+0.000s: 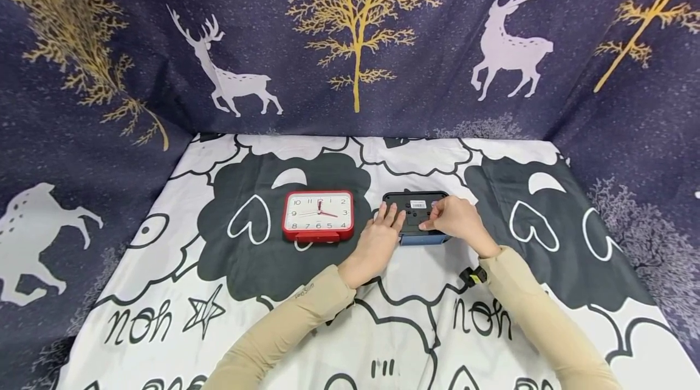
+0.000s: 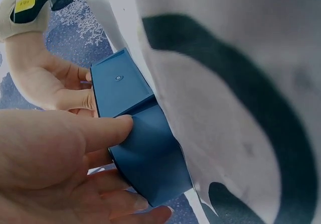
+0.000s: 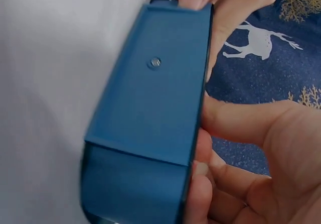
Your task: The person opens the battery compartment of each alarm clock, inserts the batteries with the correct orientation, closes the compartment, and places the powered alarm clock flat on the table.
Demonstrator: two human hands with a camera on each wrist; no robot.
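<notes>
A blue alarm clock (image 1: pixel 423 240) lies face down on the cloth, its black back up with a white label. My left hand (image 1: pixel 377 247) holds its left end. In the left wrist view, the left thumb (image 2: pixel 118 129) presses the blue side while the fingers lie over the black back. My right hand (image 1: pixel 459 218) has thumb and bent fingers against the back's right half. A small purple patch shows by those fingers, too small to identify. From the right wrist view, the blue side (image 3: pixel 145 93) with a screw hides whatever the right fingertips touch.
To the left, a red alarm clock (image 1: pixel 319 215) lies with its white dial up. A black-and-white patterned cloth (image 1: pixel 404 323) covers the table. Dark blue curtains (image 1: pixel 415 92) with deer and trees hang behind and at both sides. A dark strap with a yellow mark (image 1: pixel 477 276) sits by the right wrist.
</notes>
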